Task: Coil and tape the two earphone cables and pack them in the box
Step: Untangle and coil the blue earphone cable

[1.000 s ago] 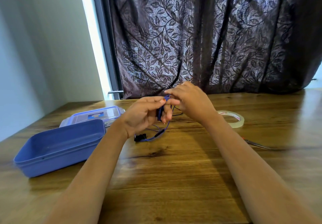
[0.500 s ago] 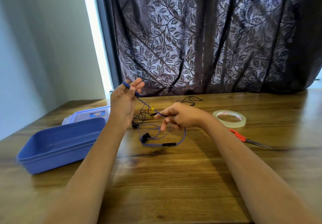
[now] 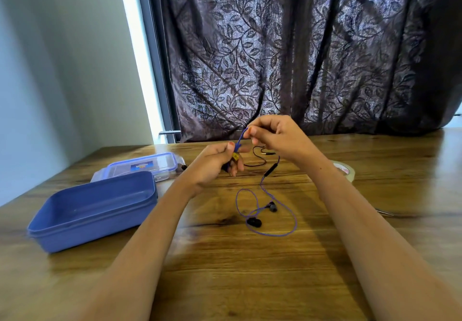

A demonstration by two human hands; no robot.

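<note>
Wooden surface [image 3: 225, 283], visible grain. Dark leaf-patterned curtain [image 3: 300, 58] covers the window behind. 1 daylight strip [image 3: 140, 58] beside a dark frame [image 3: 156, 53]. Pale plain wall [image 3: 62, 58] left.

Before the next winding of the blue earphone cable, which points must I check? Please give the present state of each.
1. Both hands grip the blue earphone cable: ok; the left hand and the right hand pinch it above the table.
2. Loose end free: ok; its earbuds lie on the table in a slack loop.
3. Clear of the black earphone cable: cannot tell; the two run close near the inline remote.
4. Tape roll at hand: ok; partly behind the right forearm.
5. Blue box open: ok; its lid lies beside it.
</note>
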